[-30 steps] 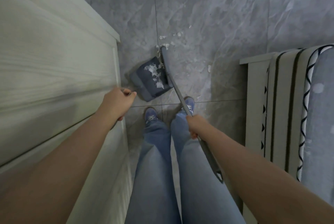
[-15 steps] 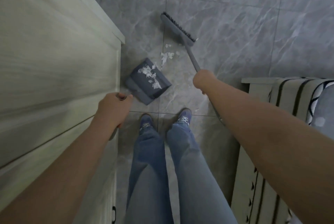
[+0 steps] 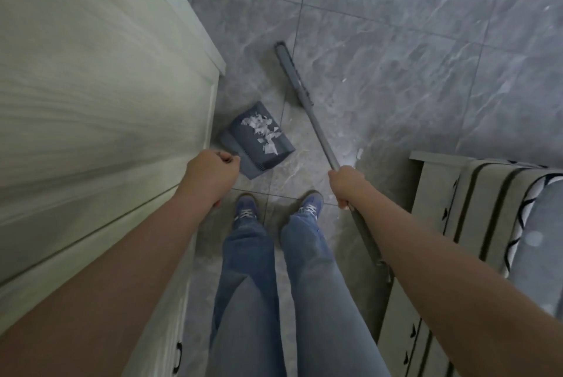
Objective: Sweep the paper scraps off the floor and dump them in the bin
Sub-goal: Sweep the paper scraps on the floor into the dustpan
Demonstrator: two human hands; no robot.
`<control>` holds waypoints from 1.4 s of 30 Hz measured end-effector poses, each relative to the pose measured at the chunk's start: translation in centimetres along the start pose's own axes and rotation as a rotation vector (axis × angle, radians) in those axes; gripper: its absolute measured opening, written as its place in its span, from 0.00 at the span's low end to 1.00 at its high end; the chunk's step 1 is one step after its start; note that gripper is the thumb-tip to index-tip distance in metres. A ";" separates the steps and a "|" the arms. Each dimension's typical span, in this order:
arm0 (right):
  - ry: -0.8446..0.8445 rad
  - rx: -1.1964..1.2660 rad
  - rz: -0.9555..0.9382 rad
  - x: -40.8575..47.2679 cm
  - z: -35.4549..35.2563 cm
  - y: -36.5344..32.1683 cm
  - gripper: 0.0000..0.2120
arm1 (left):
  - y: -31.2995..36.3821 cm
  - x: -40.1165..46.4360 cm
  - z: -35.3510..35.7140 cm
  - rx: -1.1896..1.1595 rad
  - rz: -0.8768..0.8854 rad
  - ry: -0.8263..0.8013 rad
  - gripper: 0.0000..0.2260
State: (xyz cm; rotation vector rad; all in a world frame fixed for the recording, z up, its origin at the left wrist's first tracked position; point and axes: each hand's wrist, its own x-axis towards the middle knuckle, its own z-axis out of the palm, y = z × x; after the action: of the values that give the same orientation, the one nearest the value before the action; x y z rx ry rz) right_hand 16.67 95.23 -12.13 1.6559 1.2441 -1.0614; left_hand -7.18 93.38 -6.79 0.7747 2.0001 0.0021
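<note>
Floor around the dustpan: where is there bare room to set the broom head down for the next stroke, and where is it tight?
Widest bare tile lies beyond the broom head, toward the top right. Some bare tile sits between the dustpan and the broom handle. Stray scraps lie near the bed frame. Tight: the dustpan against the cabinet, and the shoes.

Grey tile floor point(image 3: 396, 41) carries a dustpan point(image 3: 259, 142), broom head point(image 3: 294, 78), and scattered scraps point(image 3: 359, 152).

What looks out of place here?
Paper scraps still lie on the floor right of the broom, outside the dustpan, which already holds a pile. Nothing looks damaged.
</note>
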 end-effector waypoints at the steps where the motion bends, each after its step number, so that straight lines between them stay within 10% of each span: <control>1: 0.006 0.044 0.024 0.5 -0.5 -0.4 0.24 | 0.2 0.0 0.1 -0.005 0.003 0.000 0.15; 14: -0.013 0.530 0.064 -2.9 7.8 2.0 0.17 | -0.1 -0.2 -0.3 -0.014 -0.035 -0.045 0.14; 23: -0.041 0.177 0.085 0.6 5.9 2.6 0.23 | 0.0 0.9 0.7 -0.076 -0.095 -0.058 0.16; 29: -0.148 0.516 0.036 -3.3 9.6 3.5 0.12 | 1.1 -0.6 -0.6 -0.041 -0.148 -0.144 0.15; 42: 0.021 0.988 0.408 -3.1 10.0 18.1 0.16 | 6.6 -3.5 3.9 0.437 0.296 -0.284 0.14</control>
State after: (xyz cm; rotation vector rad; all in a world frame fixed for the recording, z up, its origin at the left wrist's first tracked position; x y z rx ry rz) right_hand 32.15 81.29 -10.70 2.4938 0.3006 -1.4932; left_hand 0.51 95.59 -4.19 1.2695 1.6176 -0.3628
